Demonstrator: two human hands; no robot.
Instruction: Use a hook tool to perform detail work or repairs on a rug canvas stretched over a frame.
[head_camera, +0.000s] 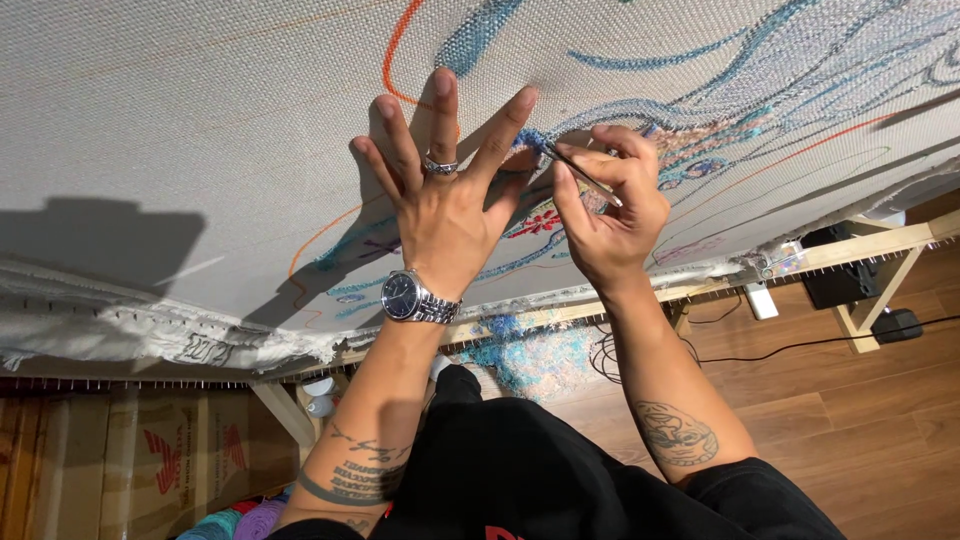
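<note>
I've got the left hand (440, 205) flat on the tufting cloth (200, 130), fingers spread wide, nothing gripped, ring and wristwatch (412, 297) on it. The right hand (610, 205) sits at 3 o'clock of the left, thumb and fingers pinched together on a thin metal tool (580, 172), prob. small scissors or tweezers, can't tell which. Its tip points to 10 o'clock and meets a blue yarn tuft (530, 138) just beside my left index fingertip.

The cloth is stretched on a wooden frame (880, 243), w/ blue and orange outline marks running across it. Yarn scraps (535, 360) lie on the floor at 6 o'clock of the hands.

To do this well, I judge the left palm should press evenly so the weave stays taut around the tuft. Tool tip ought to stay shallow, on yarn only, not snagging backing threads. Small bites, wrist steady. Index finger is v. close to the tip, so I'd mind it.
</note>
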